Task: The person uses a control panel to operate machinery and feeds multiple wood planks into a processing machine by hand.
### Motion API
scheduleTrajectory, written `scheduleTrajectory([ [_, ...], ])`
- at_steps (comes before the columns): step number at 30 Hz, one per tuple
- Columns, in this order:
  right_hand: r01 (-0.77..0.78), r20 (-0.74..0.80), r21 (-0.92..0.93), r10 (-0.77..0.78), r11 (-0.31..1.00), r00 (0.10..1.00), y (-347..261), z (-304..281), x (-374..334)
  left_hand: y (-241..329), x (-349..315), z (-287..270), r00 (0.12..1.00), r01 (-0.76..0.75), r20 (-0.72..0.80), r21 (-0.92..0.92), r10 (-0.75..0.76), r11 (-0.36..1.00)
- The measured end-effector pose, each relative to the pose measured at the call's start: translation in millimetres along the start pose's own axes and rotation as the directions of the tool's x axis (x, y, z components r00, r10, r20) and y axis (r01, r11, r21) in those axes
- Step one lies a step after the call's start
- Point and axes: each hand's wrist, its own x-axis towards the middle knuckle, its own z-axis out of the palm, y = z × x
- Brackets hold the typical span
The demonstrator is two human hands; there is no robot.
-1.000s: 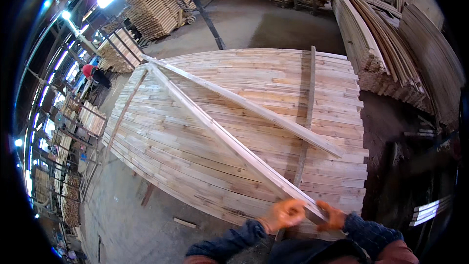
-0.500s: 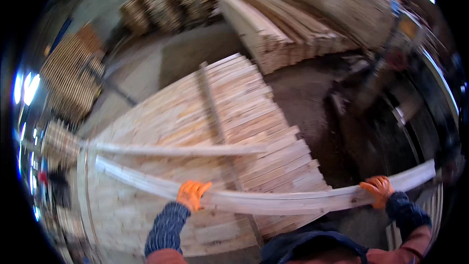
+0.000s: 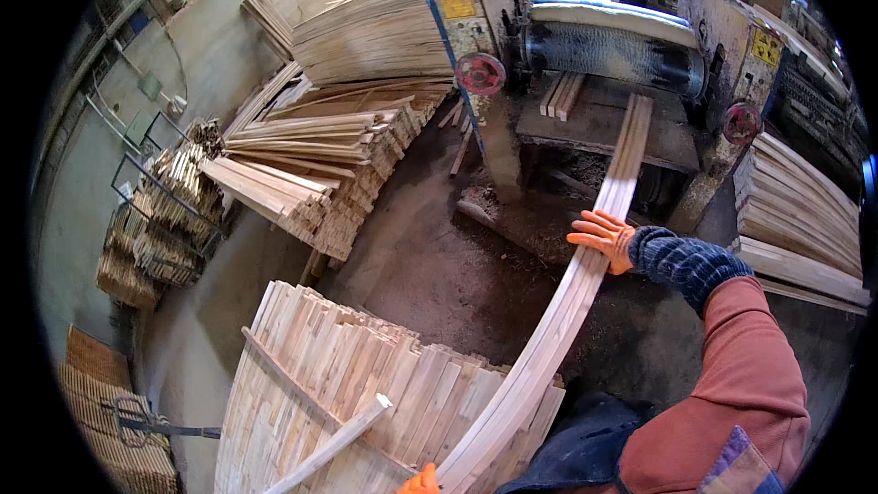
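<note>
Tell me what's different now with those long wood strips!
The long strips moved right, away from the plank stack, and one end now reaches the machine. The view turned right too. The right hand lies across the strips, fingers spread; the left hand is lower down. Unchanged: the loose strip lies on the stack.
</note>
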Motion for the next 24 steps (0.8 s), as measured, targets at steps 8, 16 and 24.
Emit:
scheduleTrajectory([
  [8,0.295,-0.178,0.083,-0.277,0.952,0.944,-46,-3,34,175,152,-35,0.994,0.109,-0.005,-0.111,-0.11,0.988],
  [16,0.431,-0.049,-0.064,-0.434,0.9,0.9,-76,-1,40,242,190,-13,0.952,-0.086,-0.307,-0.303,-0.012,0.949],
  [24,0.252,-0.295,0.014,-0.236,0.968,0.926,5,5,38,136,38,14,0.929,0.075,-0.35,-0.14,-0.121,0.987],
])
